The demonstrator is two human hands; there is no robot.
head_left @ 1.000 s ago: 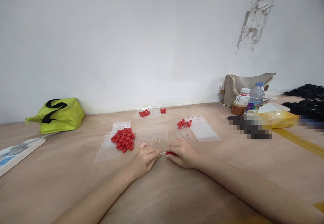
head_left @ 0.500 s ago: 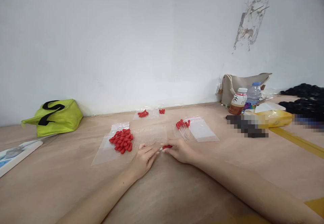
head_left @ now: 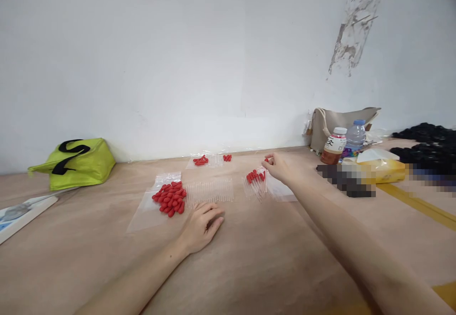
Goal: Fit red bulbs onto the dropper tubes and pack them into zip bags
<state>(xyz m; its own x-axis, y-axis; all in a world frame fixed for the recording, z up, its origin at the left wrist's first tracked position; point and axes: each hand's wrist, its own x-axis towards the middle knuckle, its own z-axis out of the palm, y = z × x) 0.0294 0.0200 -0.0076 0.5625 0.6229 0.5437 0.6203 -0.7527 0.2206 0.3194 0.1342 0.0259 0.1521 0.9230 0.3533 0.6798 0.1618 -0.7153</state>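
My right hand [head_left: 280, 167] is pinched around a glass dropper [head_left: 266, 161] by its red bulb, over the pile of assembled droppers [head_left: 257, 177]; its tube is hard to see. Those droppers have clear thin tubes and red bulbs. My left hand [head_left: 201, 224] rests on the table with thumb and fingers apart, holding nothing. Just beyond it lies a row of clear glass tubes [head_left: 210, 190]. To its left, a heap of red rubber bulbs [head_left: 171, 198] sits on a clear plastic bag [head_left: 140, 217].
Another plastic bag [head_left: 283, 190] lies under my right forearm. Farther back are more red bulbs [head_left: 200, 160] and tubes by the wall. A lime-green bag [head_left: 83, 165] stands left. At right are a brown drink bottle [head_left: 333, 148], a water bottle [head_left: 355, 134] and a yellow tissue pack [head_left: 388, 170].
My right hand has moved away from my left, forward and right to the dropper pile, carrying the red-bulbed dropper. My left hand has let go of the tube and stayed near its place.
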